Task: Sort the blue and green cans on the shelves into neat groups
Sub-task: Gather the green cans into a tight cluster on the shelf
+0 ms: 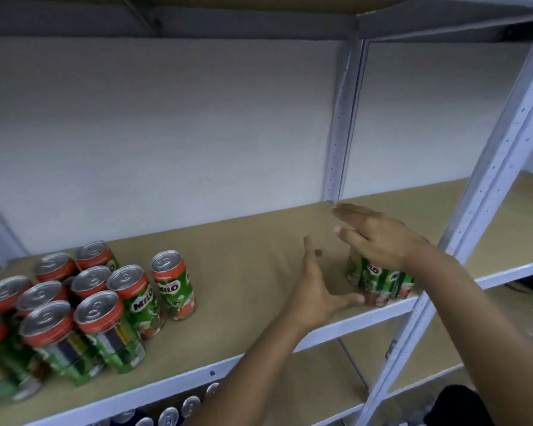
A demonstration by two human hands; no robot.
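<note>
Soft, even, rather dim light falls from above; the underside of the upper shelf (166, 23) lies in shadow. Wide-angle distortion bends the uprights (505, 155) at the right edge. The cans (59, 333) at bottom left smear with blur.

Pale perforated metal uprights (340, 124) at the back right and front right of the rack, with a white wall panel (154, 133) closing off the back. Grey underside of an upper board (173, 20) along the top edge. Dark blurred shape (457, 405) at the bottom right corner, unidentifiable.
</note>
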